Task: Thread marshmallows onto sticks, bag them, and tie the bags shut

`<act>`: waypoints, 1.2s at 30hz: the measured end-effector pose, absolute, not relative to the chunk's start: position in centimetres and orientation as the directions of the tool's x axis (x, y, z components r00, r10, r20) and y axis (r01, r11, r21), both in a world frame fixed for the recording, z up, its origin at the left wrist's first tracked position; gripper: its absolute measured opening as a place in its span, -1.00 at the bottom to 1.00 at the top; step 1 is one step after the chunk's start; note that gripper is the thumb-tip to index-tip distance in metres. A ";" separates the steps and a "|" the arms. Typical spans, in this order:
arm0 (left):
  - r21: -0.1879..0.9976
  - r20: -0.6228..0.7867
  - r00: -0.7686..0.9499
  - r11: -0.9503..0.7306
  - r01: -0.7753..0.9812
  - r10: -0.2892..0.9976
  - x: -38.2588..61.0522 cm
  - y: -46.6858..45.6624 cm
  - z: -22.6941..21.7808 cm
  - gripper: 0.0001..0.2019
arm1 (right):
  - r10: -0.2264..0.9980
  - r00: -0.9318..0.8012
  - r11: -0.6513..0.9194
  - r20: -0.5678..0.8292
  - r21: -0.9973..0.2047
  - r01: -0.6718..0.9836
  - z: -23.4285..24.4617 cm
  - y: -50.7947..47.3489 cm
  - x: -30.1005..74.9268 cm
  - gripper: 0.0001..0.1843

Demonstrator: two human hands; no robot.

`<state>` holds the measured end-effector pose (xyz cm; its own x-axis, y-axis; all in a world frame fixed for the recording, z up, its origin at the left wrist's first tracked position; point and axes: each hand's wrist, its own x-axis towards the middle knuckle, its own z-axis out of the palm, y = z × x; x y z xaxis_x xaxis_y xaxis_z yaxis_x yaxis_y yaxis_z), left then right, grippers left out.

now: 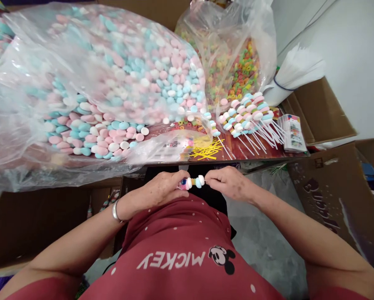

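Observation:
In front of my body is a skewer of white and pale blue marshmallow pieces with a yellowish piece among them, lying roughly level. My left hand is closed at its left end, pinching a small clear wrapper with blue and pink print. Whether the skewer's tip is inside the wrapper, I cannot tell. My right hand pinches the thin stick at the right end, its fingers covering most of it. Finished-looking skewers on white sticks lie piled on the table, beyond my right hand.
A large clear bag of pink, blue and white marshmallows covers the table's left. Behind stands a bag of coloured rings. Yellow twist ties lie near the table edge. A white jug holds white sticks. Cardboard boxes stand right.

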<state>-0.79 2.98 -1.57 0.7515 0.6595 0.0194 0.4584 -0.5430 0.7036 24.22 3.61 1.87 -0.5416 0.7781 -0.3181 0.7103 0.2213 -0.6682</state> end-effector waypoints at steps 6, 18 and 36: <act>0.821 -0.262 0.689 -0.219 0.527 0.676 -1.5 4.1 -0.8 -0.66 | 0.692 -0.715 0.717 0.103 -0.212 0.664 2.2 2.6 24.3 -0.72; 0.876 -0.437 0.790 0.401 0.267 0.429 1.3 3.3 -1.2 -0.38 | 0.682 -0.696 0.367 -0.227 -0.717 0.593 3.1 4.5 24.1 -0.71; 0.944 -0.300 0.729 0.083 0.318 0.615 1.5 3.6 -1.2 -0.31 | 0.621 -0.616 -0.096 -0.484 -0.828 0.553 1.6 3.8 24.2 -0.78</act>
